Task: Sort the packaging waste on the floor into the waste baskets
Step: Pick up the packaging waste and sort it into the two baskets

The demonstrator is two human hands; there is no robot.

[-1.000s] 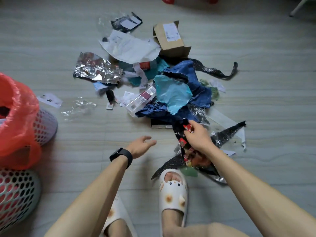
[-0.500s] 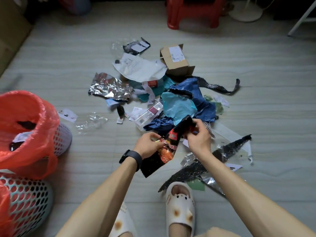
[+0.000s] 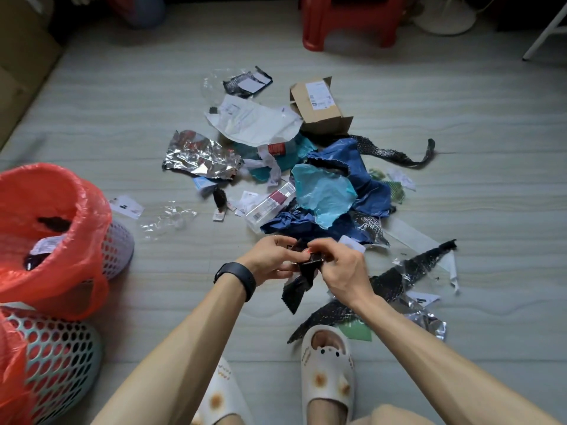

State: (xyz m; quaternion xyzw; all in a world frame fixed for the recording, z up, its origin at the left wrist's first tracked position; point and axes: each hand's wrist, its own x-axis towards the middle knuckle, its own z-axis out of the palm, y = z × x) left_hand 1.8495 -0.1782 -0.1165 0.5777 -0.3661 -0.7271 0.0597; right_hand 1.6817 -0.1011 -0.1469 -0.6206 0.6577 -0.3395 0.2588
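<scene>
Both hands, left (image 3: 270,259) and right (image 3: 343,271), are pinching a crumpled black plastic snack wrapper (image 3: 302,279) with red print, scrunched between them above the floor, just in front of the packaging pile (image 3: 322,185); its tail dangles down.

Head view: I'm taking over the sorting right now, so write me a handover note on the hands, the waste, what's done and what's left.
Left hand and right hand: both grip one black wrapper, bunched between them above the floor.
Done: the red-lined basket on the left already holds a few scraps. A second mesh basket stands nearer.
Left: bin the wrapper, then sort the pile: cardboard box, foil sheet, blue bags, black padded strips and small labels.
</scene>
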